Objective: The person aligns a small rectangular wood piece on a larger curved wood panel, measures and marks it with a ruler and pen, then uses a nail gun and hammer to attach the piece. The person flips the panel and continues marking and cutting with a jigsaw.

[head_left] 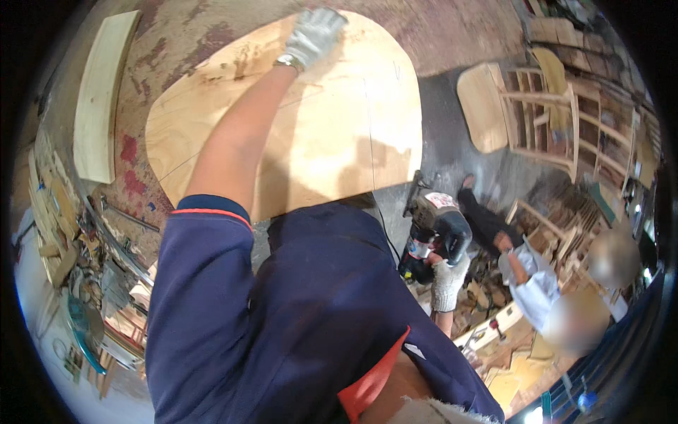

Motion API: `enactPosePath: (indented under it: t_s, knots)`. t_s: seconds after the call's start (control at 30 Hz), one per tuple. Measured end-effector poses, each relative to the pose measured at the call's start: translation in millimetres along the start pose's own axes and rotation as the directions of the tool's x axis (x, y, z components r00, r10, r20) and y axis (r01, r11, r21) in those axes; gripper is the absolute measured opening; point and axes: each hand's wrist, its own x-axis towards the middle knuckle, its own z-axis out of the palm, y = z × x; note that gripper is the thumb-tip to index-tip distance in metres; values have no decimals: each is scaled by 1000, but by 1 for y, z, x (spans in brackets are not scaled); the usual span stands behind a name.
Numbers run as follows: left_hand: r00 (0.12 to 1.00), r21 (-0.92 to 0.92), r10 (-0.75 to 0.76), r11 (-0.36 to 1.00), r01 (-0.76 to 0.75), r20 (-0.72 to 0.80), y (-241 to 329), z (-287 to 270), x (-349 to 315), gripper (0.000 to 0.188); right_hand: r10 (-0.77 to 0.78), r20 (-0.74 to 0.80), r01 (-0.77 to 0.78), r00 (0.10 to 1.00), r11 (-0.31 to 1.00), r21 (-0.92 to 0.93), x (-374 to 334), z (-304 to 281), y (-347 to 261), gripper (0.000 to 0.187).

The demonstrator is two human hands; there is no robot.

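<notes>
A large, pale wooden board (332, 127) with a rounded far outline and pencil lines lies on the stained worktable in front of me. My left hand (316, 34), in a light grey work glove, reaches across to its far edge, fingers bent at the rim; the fingertips are partly hidden. A band circles that wrist. Low on the right, beside the board's near right corner, my right hand (449, 284) wears a knitted glove and closes round the handle of a jigsaw (434, 222). The jigsaw is apart from the board, its flat base turned toward it.
A pale plank (106, 95) lies on the worktable (466, 32) at the left. Wooden chair frames (544, 116) stand to the right. Beyond the jigsaw a person in a light shirt (533, 283) sits low among wood scraps. A cord (385, 226) hangs near my waist.
</notes>
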Motion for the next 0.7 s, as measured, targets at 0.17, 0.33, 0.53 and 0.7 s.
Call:
enactPosePath:
  t_s: [0.17, 0.33, 0.53, 0.7]
  knots:
    - [948, -76, -315, 945, 317, 48, 1, 8, 4, 44, 44, -21, -45, 999, 998, -51, -45, 17, 27, 39]
    - [865, -49, -413, 895, 444, 285, -1, 2, 15, 46, 70, 34, -68, 997, 996, -66, -53, 36, 32, 28]
    - [829, -10, -447, 879, 477, 336, 4, -10, 22, 46, -93, 138, 138, 986, 919, -370, -31, 52, 50, 33]
    - [855, 2, -432, 893, 450, 286, 7, -11, 19, 46, -91, 164, 159, 982, 870, -467, -15, 62, 54, 35]
